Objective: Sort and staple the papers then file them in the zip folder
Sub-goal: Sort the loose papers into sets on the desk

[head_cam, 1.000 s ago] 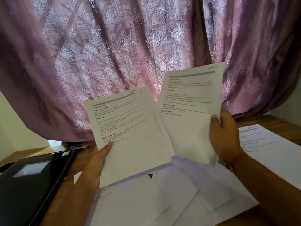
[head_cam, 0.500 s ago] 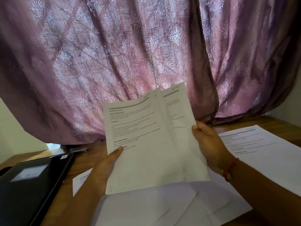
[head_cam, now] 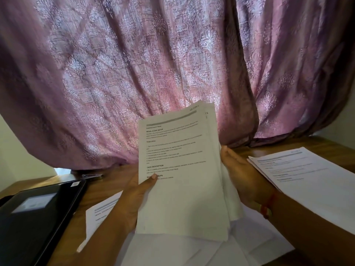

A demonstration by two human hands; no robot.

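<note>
A stack of printed white papers stands upright in front of me above the table. My left hand grips its left edge, thumb pressed on the front page. My right hand holds the right edge from the side and behind, with a sheet sitting slightly proud at the back. Loose white sheets lie spread on the table under the stack. A black zip folder lies flat at the left. A small metal object, perhaps a stapler, sits at the table's back edge near the folder.
Another printed pile of papers lies on the wooden table at the right. A pink patterned curtain hangs close behind the table. A pale wall shows at the far left.
The two sets of papers, held apart a second ago, have been brought together into one stack. My right hand moved left to the stack's right edge.
</note>
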